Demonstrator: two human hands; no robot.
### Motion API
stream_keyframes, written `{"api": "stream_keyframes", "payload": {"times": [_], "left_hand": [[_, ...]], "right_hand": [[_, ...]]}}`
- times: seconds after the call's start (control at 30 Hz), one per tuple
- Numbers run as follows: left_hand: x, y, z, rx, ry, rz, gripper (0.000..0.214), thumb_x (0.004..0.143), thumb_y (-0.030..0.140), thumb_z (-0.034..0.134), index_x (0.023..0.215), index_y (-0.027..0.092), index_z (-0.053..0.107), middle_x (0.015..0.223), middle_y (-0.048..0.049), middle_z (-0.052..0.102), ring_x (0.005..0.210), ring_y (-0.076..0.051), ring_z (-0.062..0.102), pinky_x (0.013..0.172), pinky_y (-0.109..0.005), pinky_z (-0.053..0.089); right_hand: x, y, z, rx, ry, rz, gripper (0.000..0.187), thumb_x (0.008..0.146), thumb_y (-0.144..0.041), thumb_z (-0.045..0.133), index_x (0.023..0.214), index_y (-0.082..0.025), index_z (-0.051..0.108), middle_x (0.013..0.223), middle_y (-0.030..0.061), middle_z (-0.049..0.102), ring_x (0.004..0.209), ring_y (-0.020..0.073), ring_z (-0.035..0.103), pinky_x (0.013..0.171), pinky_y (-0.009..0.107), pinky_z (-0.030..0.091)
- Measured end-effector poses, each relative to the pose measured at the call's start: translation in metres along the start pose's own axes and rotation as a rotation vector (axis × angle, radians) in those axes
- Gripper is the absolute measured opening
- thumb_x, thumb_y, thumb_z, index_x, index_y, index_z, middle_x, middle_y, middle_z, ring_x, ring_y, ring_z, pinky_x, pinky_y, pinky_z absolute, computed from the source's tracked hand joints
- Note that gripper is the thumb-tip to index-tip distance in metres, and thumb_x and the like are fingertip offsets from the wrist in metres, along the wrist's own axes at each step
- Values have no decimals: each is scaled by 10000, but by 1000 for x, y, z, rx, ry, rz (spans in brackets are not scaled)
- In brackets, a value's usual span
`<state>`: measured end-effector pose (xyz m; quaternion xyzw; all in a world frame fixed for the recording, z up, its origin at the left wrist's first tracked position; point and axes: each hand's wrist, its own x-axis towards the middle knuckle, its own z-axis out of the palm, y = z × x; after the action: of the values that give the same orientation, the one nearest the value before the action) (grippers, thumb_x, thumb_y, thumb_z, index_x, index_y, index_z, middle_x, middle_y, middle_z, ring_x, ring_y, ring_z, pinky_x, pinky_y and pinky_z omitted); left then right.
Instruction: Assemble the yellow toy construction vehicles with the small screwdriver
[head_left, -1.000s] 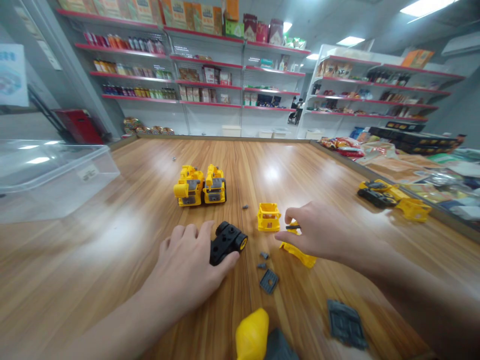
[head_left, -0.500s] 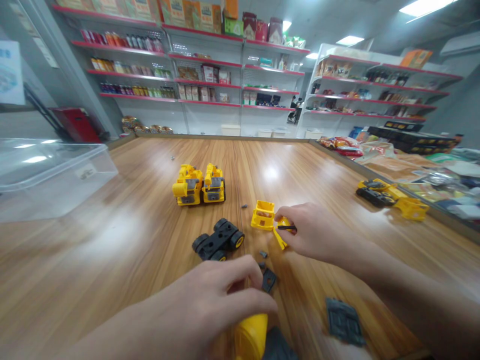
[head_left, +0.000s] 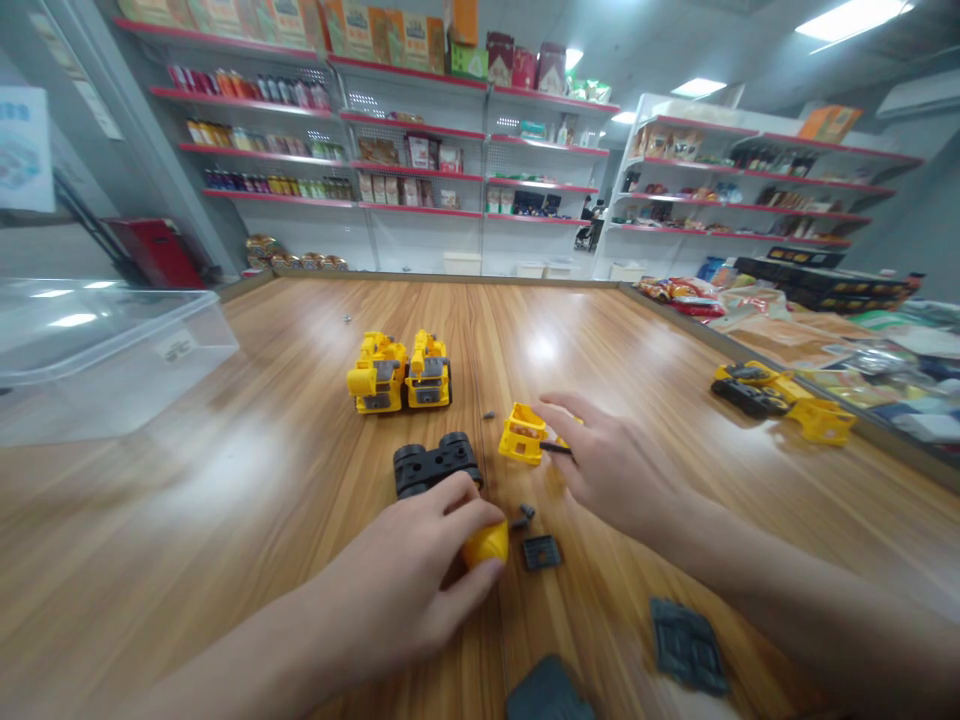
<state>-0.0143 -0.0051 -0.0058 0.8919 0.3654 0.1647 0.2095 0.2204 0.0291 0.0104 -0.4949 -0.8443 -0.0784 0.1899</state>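
My left hand (head_left: 416, 575) is closed around a rounded yellow toy part (head_left: 489, 543), lifted off the near table. Just beyond it lies a black wheeled toy chassis (head_left: 435, 465), partly covered by my fingers. A thin black rod (head_left: 555, 448) sticks out from the closed fingers of my right hand (head_left: 619, 465). Its fingertips are at the hollow yellow toy cab (head_left: 521, 436); whether they touch it I cannot tell. More yellow plastic is mostly hidden behind that hand. Between the hands lie small grey pieces (head_left: 523, 518) and a dark square plate (head_left: 541, 552).
Two yellow toy trucks (head_left: 401, 375) stand side by side farther back. Dark grey panels (head_left: 688, 645) lie near the front edge. A yellow-and-black toy vehicle (head_left: 780, 395) sits at the right, by packaged goods. A clear plastic bin (head_left: 112, 360) is at the left.
My left hand has moved forward and left with the yellow part, uncovering a grey panel. The chassis has turned slightly. My right hand has shifted slightly, and its rod now points to the cab.
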Motion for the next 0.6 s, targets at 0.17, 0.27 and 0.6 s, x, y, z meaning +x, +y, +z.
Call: {"api": "stream_keyframes", "payload": {"times": [0.17, 0.27, 0.6], "left_hand": [[1, -3, 2, 28, 67, -98, 210, 921, 301, 474, 1055, 213, 609, 973, -59, 557, 831, -200, 603, 686, -328, 516], [1, -4, 3, 12, 108, -113, 217, 909, 334, 514, 1075, 219, 594, 966, -51, 563, 835, -202, 597, 723, -349, 517], [4, -4, -5, -46, 484, 39, 349, 895, 204, 597, 1225, 295, 530, 1161, -42, 489, 1007, -176, 558, 867, -333, 502]], "right_hand": [[0, 0, 17, -16, -113, -12, 495, 871, -116, 520, 1360, -163, 469, 1222, 114, 647, 956, 265, 670, 765, 360, 522], [3, 6, 19, 51, -52, 27, 333, 893, -125, 525, 1218, -166, 589, 1127, 109, 694, 991, 252, 667, 830, 353, 509], [-11, -20, 4, 593, 149, -370, 364, 850, -63, 582, 1195, -178, 600, 1019, 64, 714, 880, 150, 675, 735, 252, 523]]}}
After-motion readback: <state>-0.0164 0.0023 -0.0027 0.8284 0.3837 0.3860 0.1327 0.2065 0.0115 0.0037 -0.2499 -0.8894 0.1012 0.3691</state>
